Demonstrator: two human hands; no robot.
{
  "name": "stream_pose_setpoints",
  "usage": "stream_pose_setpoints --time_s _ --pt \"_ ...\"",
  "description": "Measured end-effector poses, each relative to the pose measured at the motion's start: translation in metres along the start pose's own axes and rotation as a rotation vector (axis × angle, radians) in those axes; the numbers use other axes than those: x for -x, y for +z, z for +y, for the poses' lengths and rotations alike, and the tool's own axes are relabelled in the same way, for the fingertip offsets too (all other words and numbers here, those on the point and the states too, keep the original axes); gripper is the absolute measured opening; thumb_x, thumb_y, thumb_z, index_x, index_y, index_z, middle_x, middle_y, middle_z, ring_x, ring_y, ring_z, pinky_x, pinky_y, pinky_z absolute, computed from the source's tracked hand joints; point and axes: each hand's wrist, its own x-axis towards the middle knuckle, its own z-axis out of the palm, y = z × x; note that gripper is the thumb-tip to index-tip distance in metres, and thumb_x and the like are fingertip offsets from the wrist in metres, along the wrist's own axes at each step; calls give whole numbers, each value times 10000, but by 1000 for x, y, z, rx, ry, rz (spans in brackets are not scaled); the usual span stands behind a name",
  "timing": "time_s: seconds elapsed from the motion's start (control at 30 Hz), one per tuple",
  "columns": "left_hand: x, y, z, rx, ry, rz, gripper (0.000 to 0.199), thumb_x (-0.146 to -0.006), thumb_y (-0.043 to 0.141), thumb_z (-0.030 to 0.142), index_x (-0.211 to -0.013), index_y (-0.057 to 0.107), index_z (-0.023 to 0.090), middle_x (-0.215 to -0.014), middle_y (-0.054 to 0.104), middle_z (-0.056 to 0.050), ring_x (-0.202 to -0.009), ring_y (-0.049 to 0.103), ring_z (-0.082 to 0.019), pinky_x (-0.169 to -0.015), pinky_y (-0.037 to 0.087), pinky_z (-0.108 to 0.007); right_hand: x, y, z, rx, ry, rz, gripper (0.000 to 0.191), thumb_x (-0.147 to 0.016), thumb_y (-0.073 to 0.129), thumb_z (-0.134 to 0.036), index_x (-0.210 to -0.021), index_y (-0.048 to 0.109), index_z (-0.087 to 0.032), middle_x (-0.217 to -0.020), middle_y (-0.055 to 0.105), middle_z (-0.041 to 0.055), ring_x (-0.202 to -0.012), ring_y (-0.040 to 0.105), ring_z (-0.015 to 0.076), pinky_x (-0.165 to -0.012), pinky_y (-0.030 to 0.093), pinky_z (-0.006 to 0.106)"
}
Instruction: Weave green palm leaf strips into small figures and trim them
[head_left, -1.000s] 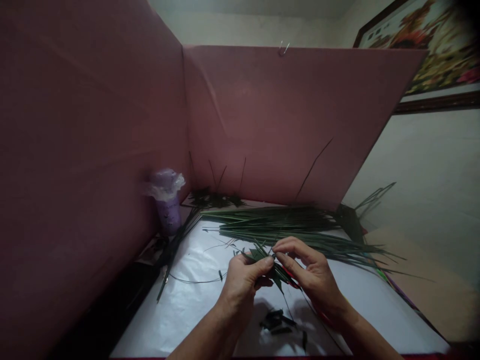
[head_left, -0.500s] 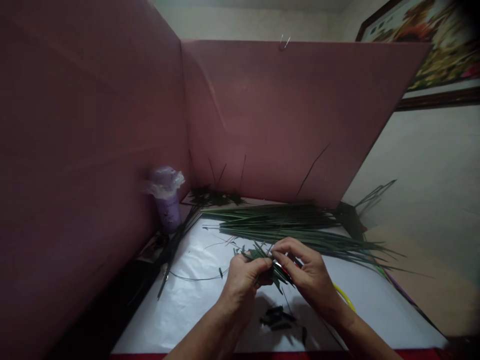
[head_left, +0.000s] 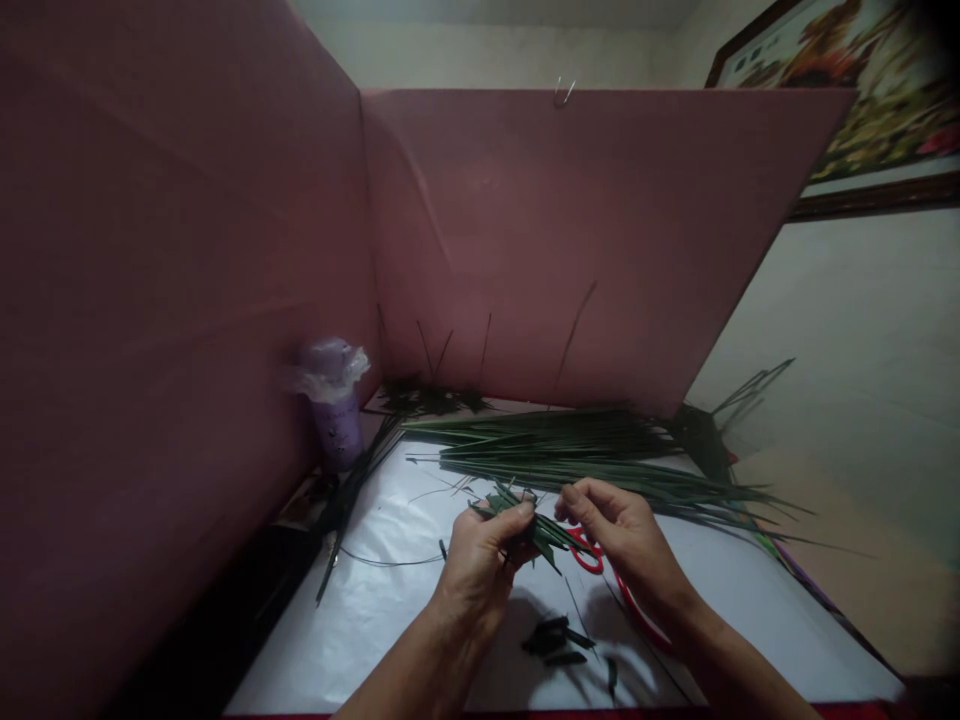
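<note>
My left hand (head_left: 491, 545) is closed around a bunch of folded green leaf strips (head_left: 544, 540), its thumb pressed on top and loose ends sticking out on several sides. Just right of the bunch, my right hand (head_left: 619, 520) has thumb and forefinger pinched together, apart from the bunch; whatever is between the fingertips is too small to make out. Under the right hand, partly covered by it, lie scissors with red handles (head_left: 589, 552). A thin dark strand (head_left: 576, 335) rises beyond the hands against the pink panel; where it starts is not clear.
Long green leaves (head_left: 555, 435) lie across the back of the white tabletop (head_left: 390, 620). Short cut leaf pieces (head_left: 555, 640) sit near the front. A purple cup (head_left: 337, 425) with plastic wrap stands at left. Pink panels (head_left: 525, 220) close off the back and left.
My right hand has drawn slightly away from the bunch, uncovering a red scissor handle. The thin strand has shifted left. My left hand still grips the bunch.
</note>
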Motion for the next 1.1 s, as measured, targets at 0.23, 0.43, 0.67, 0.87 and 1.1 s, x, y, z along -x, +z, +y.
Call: stream_pose_setpoints --time_s 0.23,0.43,0.67,0.87,1.1 --pt "3 4 0 19 5 40 199 -604 724 216 -733 625 102 -682 612 -30 -608 557 -111 -618 454 -246 2 5 2 -137 40 -82 375 -722 586 -519 -614 538 -164 -550 488 -21 -516 396 102 -478 322 231" --pt "6 3 1 -65 24 -23 234 -595 722 198 -799 640 115 -732 626 -41 -642 571 -130 -585 442 -247 1 2 5 -66 29 -101 342 -734 590 -489 -620 533 -171 -553 456 -26 -511 372 101 -453 306 225" --pt "3 1 -3 -149 38 16 194 -544 706 145 -718 641 89 -662 613 -45 -568 552 -127 -553 433 -259 1 1 4 -40 32 -91 339 -748 576 -484 -617 521 -176 -545 432 -37 -503 354 99 -446 301 221" --pt "3 2 -3 -113 36 19 200 -551 708 153 -732 638 101 -676 621 -37 -581 562 -127 -583 446 -270 -2 1 6 -65 56 -92 361 -731 581 -517 -625 518 -177 -545 423 -34 -489 350 97 -428 297 221" --pt "5 4 -1 -89 21 42 215 -547 722 176 -730 640 99 -700 636 -50 -597 572 -135 -570 442 -260 -2 0 8 -72 49 -54 382 -725 574 -541 -624 526 -175 -561 450 -26 -509 372 102 -451 307 223"
